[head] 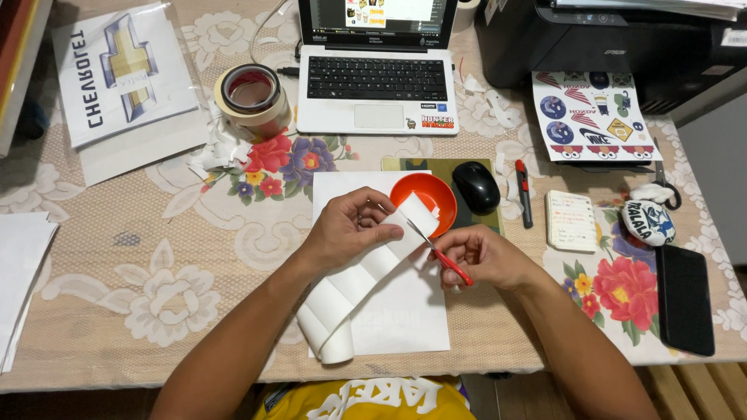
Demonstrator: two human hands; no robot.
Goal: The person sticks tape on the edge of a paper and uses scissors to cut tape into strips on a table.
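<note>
The left hand (pixel 346 227) grips the upper end of a long white paper strip (pixel 366 276), fingers curled over its top edge so the strip rises off the worktop (pixel 194 257) towards the orange bowl (pixel 424 198). The strip's lower end curls into a loose roll near the worktop's front edge, lying over a white sheet (pixel 405 311). The right hand (pixel 482 257) is closed around the red handles of a small pair of scissors (pixel 440 253), whose blades point up and left and meet the right edge of the strip just below the left fingertips.

To cut well here, the person does best to keep the strip taut between the gripping hand and its own hanging weight — slack paper folds between blades instead of shearing. The blades seem better opened wide and closed slowly from deep in the throat than snipped at the tips. The left fingers sit close to the blade line, so sliding them a little up the strip looks wise. Feeding the paper into the scissors — not chasing it with the wrist — should keep the cut straight.

Beyond the bowl lie a black mouse (pixel 475 187) and a laptop (pixel 377 85); a roll of tape (pixel 251 95) stands to the left.
</note>
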